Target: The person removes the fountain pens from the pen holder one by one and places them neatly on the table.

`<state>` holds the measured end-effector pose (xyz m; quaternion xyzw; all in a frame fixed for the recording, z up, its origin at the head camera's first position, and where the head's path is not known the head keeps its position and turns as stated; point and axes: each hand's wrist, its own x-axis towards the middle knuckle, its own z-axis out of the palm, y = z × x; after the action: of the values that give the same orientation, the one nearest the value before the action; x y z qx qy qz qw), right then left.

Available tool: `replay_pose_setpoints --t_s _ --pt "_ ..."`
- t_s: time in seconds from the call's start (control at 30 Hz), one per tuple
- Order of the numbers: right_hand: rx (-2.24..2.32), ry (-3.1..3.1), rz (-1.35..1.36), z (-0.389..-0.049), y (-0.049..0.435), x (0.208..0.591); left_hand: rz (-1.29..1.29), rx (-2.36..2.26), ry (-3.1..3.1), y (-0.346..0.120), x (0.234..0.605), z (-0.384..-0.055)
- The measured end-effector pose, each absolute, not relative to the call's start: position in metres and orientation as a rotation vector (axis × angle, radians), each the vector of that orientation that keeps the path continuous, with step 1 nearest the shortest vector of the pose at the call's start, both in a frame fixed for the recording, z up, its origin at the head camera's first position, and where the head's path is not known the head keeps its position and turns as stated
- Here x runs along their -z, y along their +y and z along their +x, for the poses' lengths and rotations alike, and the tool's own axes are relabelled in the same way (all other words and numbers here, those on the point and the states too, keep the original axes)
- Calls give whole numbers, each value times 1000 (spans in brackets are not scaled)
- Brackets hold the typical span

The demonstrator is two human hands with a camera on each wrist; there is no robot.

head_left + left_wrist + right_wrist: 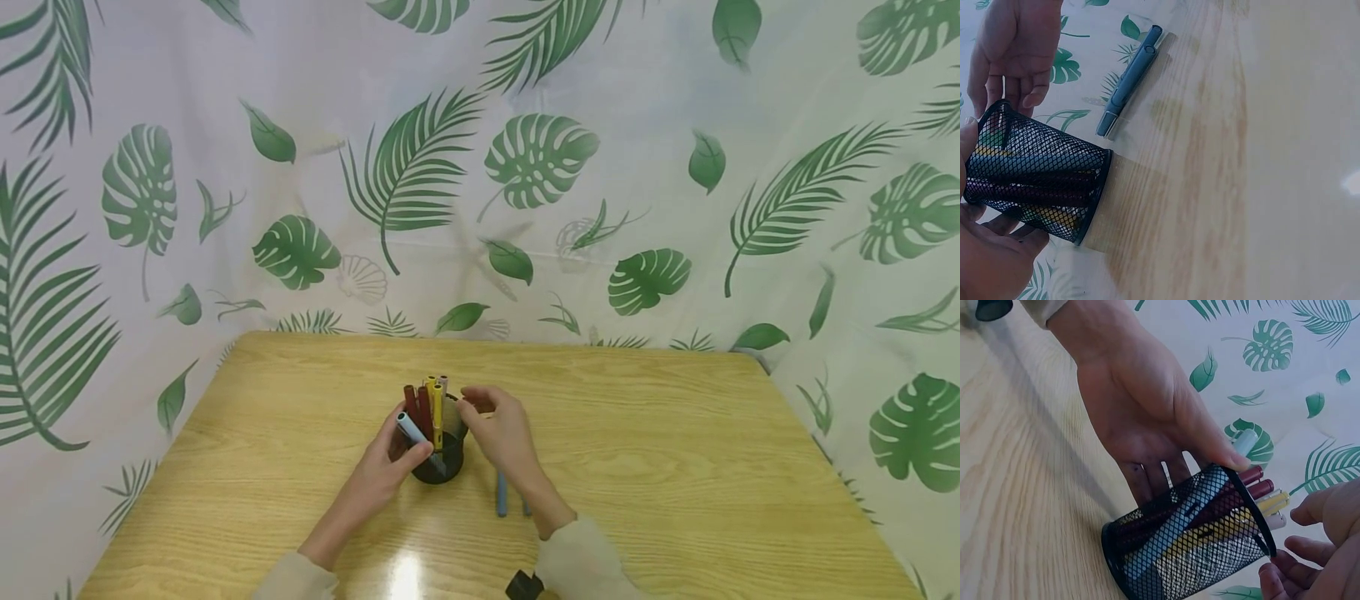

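Note:
A black mesh pen holder [437, 471] stands on the table, tilted slightly. My left hand [386, 467] grips its left side, thumb at the rim and fingers round the mesh. Inside are a light blue pen [1245, 442], dark red pens [1263, 489], yellow pens [438, 408] and a pale pen [1277, 521]. At the rim's right side is my right hand [501, 425], fingers loosely bent, with no pen seen in it; fingertips seem to touch the rim. Blue pens [1130, 81] lie on the table beside it, partly hidden by the right forearm in the head view.
The wood-grain table [660, 433] extends to both sides of the hands. Behind it hangs a white cloth [450, 292] printed with green leaves. A small black device [525, 585] sits by the right sleeve.

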<state>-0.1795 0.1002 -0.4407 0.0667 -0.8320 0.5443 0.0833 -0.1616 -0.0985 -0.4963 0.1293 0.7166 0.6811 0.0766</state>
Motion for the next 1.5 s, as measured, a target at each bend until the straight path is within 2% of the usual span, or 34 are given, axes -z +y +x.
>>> replay_pose_setpoints --t_s 0.43,0.7,1.5 --pt "-1675 -2438 154 -178 76 443 395 -2036 2154 -99 496 -161" --pt "-1547 -2499 81 -180 67 451 404 -2014 2160 -99 495 -159" --pt "-1688 -2288 77 -188 90 451 427 -2050 2125 -100 496 -162"
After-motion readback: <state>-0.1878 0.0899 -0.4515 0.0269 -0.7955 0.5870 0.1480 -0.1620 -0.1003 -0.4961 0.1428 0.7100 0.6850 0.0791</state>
